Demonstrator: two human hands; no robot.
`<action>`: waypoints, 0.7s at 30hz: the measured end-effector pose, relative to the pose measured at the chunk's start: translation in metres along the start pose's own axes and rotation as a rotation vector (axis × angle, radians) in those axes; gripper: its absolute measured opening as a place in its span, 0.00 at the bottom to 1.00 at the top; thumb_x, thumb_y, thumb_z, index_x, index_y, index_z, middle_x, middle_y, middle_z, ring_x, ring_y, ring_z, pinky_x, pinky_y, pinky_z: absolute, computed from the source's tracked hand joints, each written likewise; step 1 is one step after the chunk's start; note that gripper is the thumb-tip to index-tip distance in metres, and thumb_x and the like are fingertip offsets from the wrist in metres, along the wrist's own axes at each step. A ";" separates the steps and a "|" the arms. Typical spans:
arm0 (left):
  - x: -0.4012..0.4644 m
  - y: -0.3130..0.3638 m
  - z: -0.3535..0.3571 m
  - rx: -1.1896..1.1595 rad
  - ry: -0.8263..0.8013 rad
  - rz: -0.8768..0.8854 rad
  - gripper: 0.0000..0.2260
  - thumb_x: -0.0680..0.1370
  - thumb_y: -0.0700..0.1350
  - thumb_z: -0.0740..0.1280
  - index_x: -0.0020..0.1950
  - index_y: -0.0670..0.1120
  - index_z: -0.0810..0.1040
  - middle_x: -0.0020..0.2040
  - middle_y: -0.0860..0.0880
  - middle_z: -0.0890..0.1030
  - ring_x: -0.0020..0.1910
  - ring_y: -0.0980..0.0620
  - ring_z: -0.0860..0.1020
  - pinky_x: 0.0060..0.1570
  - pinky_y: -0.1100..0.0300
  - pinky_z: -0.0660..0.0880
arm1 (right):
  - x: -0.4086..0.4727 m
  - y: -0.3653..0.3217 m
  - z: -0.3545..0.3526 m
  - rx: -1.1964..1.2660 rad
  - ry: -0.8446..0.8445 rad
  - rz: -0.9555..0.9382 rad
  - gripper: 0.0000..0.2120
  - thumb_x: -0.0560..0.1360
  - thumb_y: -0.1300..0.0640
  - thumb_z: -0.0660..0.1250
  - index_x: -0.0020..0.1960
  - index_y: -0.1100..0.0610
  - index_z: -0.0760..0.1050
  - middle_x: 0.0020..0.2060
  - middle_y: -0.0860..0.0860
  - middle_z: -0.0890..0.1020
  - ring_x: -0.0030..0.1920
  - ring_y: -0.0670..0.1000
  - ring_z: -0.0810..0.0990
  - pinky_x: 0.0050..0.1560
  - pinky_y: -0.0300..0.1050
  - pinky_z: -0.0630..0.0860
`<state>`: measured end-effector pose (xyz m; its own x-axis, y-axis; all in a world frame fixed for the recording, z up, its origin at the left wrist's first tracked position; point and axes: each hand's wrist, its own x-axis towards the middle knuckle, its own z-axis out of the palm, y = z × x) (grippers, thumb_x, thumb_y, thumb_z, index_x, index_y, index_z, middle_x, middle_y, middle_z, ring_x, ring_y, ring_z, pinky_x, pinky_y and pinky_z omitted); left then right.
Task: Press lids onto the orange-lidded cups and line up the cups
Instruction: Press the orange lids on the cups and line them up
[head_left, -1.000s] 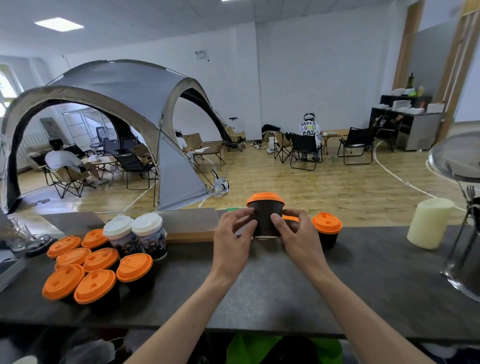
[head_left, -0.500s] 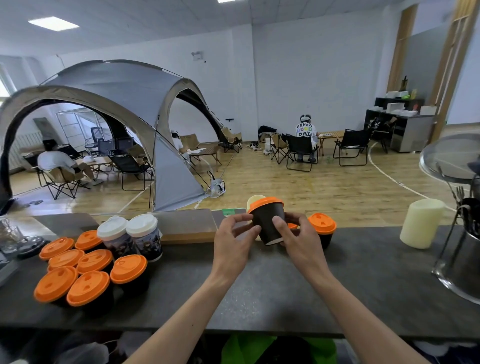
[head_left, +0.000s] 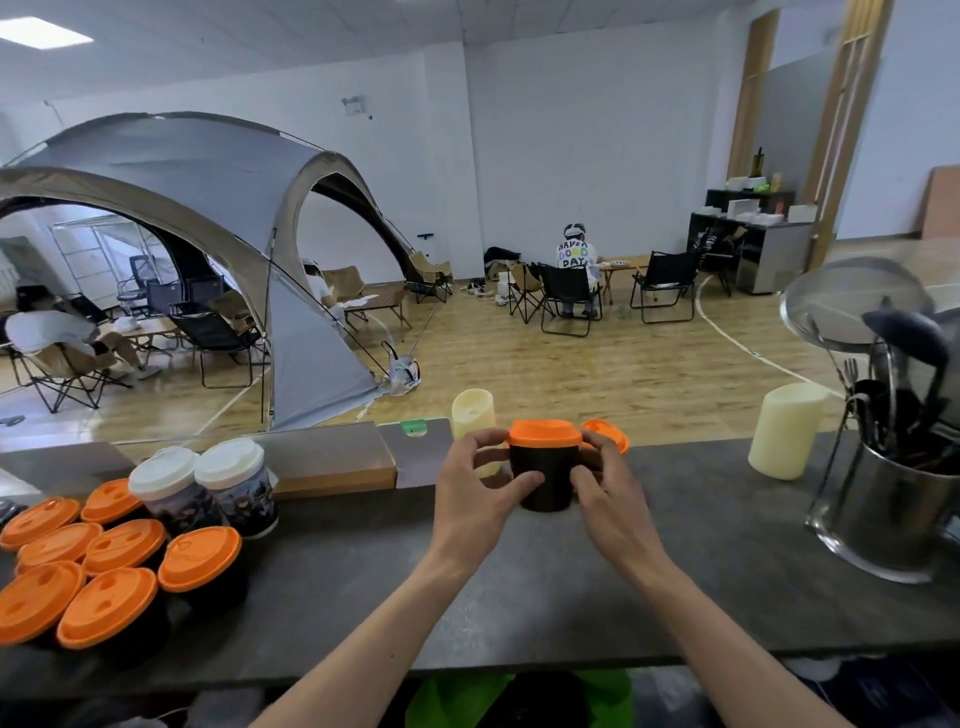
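hands hold one small black paper cup with an orange plastic lid (head_left: 545, 467) upright on the dark grey counter (head_left: 701, 561), near its far edge. left hand (head_left: 475, 499) and right hand (head_left: 605, 501) curl their fingers round its sides. seven more orange-lidded black cups (head_left: 111, 564) crowd the left end. another orange-lidded cup (head_left: 610, 434) peeks out just behind.

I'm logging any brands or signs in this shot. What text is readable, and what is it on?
"HAVE A GOOD DAY": on the back of the white shirt of the seated person across the room.
White-lidded cups: dark printed wraps, too blurred to read.
Green tag behind the counter: no legible text.
Orange lids: embossed marks only, no words.
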<state>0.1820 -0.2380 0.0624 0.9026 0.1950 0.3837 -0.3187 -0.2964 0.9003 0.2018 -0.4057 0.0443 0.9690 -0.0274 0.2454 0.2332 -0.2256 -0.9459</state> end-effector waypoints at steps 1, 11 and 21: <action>0.000 -0.001 0.008 0.016 -0.020 0.003 0.23 0.71 0.41 0.81 0.62 0.52 0.78 0.58 0.53 0.83 0.57 0.58 0.82 0.52 0.60 0.82 | 0.001 0.003 -0.007 -0.012 0.024 -0.003 0.20 0.80 0.60 0.62 0.69 0.44 0.70 0.53 0.38 0.79 0.54 0.42 0.80 0.55 0.45 0.77; -0.006 -0.009 0.119 0.262 -0.387 0.005 0.33 0.74 0.42 0.73 0.78 0.50 0.68 0.74 0.52 0.74 0.73 0.55 0.72 0.72 0.60 0.70 | 0.010 0.062 -0.098 -0.127 0.302 0.086 0.14 0.80 0.57 0.64 0.65 0.48 0.74 0.54 0.43 0.81 0.56 0.47 0.81 0.60 0.50 0.77; 0.056 -0.024 0.219 0.202 -0.410 -0.104 0.26 0.67 0.43 0.67 0.66 0.52 0.75 0.62 0.51 0.79 0.63 0.54 0.78 0.68 0.54 0.73 | 0.068 0.101 -0.130 -0.288 0.259 0.074 0.26 0.71 0.47 0.62 0.69 0.50 0.72 0.62 0.50 0.79 0.60 0.54 0.81 0.62 0.55 0.78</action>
<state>0.3038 -0.4249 0.0176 0.9797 -0.1395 0.1439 -0.1940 -0.4792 0.8560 0.2810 -0.5572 -0.0074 0.9213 -0.2900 0.2591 0.0956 -0.4770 -0.8737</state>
